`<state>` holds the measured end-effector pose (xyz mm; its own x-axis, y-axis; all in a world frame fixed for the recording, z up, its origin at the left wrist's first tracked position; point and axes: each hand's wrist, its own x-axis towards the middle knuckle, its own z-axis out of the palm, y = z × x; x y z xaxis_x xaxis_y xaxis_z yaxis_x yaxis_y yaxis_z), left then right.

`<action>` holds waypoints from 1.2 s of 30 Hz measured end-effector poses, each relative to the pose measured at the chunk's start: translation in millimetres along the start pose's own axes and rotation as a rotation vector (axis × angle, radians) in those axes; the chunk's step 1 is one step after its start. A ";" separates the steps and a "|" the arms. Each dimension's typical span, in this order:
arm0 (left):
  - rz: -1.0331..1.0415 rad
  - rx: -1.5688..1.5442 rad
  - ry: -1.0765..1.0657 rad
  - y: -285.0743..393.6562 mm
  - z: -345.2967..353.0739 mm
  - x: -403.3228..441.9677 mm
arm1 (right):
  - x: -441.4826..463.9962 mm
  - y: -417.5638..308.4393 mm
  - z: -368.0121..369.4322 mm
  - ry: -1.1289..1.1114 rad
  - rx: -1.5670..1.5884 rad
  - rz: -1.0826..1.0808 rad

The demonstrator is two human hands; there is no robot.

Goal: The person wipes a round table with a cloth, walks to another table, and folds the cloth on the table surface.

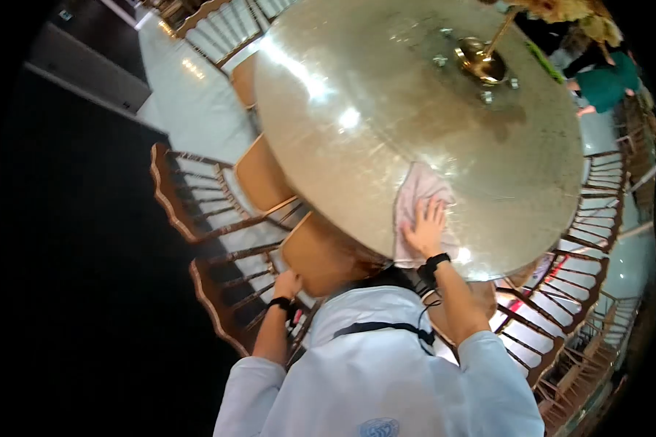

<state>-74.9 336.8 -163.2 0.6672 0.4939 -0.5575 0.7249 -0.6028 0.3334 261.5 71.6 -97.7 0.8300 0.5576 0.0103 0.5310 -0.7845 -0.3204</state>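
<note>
My right hand (427, 227) lies flat with fingers spread on a pale pink cloth (414, 191). The cloth is spread at the near edge of a round, glossy table (342, 153), and the hand presses it from above. Down to the left, my left hand (288, 283) is closed at a wooden chair (324, 255), beside the corner of its tan seat. Its fingers seem wrapped round part of the chair, though the exact part is hard to make out.
More spindle-back chairs ring the table, including a chair (262, 175) at the left and a chair (539, 313) at the right. A gold stand (481, 62) rises from the tabletop's far side. Beyond the table at right is a person in green (601, 87).
</note>
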 end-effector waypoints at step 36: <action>0.493 -0.264 0.223 249.1 -70.1 24.6 | -16.9 40.5 -35.7 -0.055 -0.017 -0.264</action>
<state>134.0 242.8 -40.6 0.9346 0.3327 -0.1259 0.3201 -0.6322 0.7056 275.1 20.8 -77.0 0.6525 0.7568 0.0395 0.7308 -0.6146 -0.2970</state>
